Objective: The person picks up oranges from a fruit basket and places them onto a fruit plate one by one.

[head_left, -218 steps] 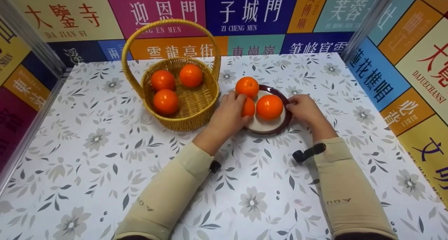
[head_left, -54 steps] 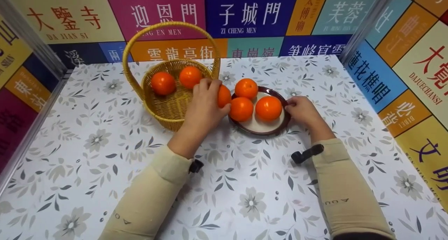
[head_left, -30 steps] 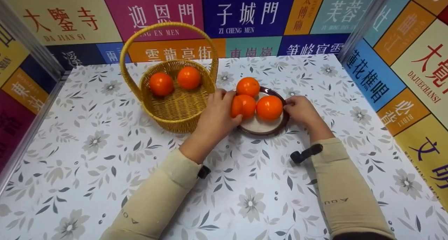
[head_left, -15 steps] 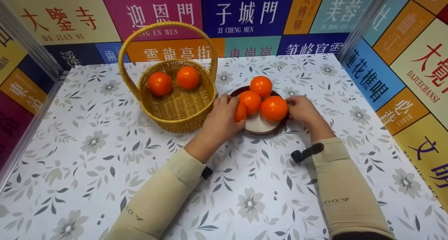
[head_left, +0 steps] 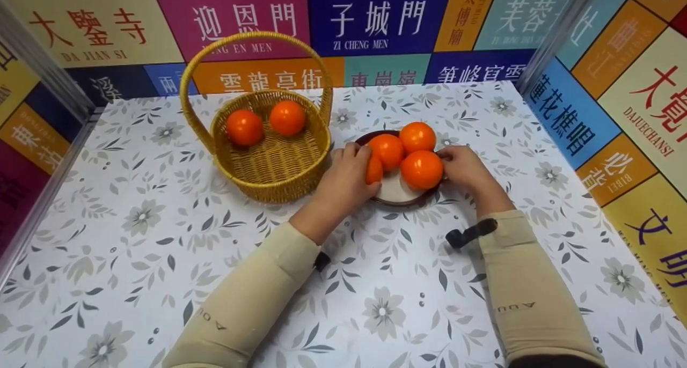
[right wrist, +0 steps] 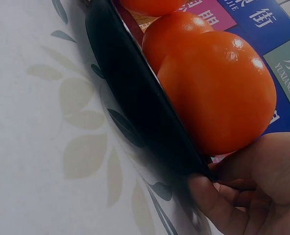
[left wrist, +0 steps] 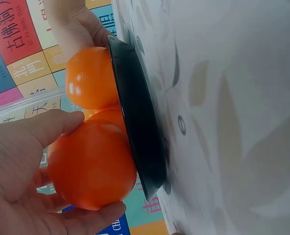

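Note:
My left hand (head_left: 346, 176) grips an orange (left wrist: 93, 164) at the left side of a plate (head_left: 396, 192) with a dark rim and a pale middle. In the left wrist view thumb and fingers curl round this fruit, which sits right at the plate's rim. Three other oranges share the plate: one at the back (head_left: 417, 137), one in the middle (head_left: 386, 152) and one at the right (head_left: 422, 169). At the right edge my right hand (head_left: 466, 169) pinches the rim between thumb and fingers, as the right wrist view shows (right wrist: 233, 196).
Left of the plate stands a yellow wicker basket (head_left: 271, 191) with a tall arched handle (head_left: 185, 83). Two oranges (head_left: 245, 127) lie at its back. A floral cloth (head_left: 384, 309) covers the table, and lettered panels (head_left: 370, 19) rise behind and at both sides.
My left hand has brought an orange from the basket to the plate's left side. The oranges on the plate have shifted, the back one rightward. My right hand stays at the rim.

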`<state>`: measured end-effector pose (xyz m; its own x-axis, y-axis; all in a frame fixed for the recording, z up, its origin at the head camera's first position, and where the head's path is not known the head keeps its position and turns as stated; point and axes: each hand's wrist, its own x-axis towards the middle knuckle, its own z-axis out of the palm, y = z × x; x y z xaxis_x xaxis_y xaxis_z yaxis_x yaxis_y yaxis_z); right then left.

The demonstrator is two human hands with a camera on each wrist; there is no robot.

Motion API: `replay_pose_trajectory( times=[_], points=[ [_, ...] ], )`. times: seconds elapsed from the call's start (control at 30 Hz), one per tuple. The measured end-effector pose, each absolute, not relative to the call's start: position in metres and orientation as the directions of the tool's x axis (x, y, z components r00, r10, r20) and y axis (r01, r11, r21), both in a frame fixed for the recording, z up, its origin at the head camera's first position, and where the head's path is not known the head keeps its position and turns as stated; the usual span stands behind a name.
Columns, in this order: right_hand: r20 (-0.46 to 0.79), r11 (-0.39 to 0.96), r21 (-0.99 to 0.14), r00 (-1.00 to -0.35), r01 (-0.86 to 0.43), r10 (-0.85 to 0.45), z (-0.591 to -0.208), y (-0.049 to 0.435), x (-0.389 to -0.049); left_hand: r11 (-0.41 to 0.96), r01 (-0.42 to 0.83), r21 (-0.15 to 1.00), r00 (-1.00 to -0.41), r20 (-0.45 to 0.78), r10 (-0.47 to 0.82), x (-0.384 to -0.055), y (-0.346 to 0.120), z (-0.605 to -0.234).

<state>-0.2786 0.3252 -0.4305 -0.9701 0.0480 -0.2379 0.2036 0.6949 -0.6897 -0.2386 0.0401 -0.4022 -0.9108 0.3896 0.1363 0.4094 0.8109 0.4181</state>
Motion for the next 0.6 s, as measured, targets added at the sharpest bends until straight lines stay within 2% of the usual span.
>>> replay_pose_trajectory(
  times=[0.4, 0.6],
  points=[
    [-0.18, 0.719, -0.682, -0.984, 0.133, 0.011, -0.4331, 0.3264, -0.279, 0.805, 0.383, 0.453, -0.917, 0.082, 0.39, -0.2432, 0.049, -0.406],
    [-0.211, 0.707, -0.687, -0.977, 0.168, 0.027, -0.4319, 0.3257, -0.2778, 0.813, 0.374, 0.446, -0.923, 0.093, 0.373, -0.2456, 0.0493, -0.4078]
  ],
)
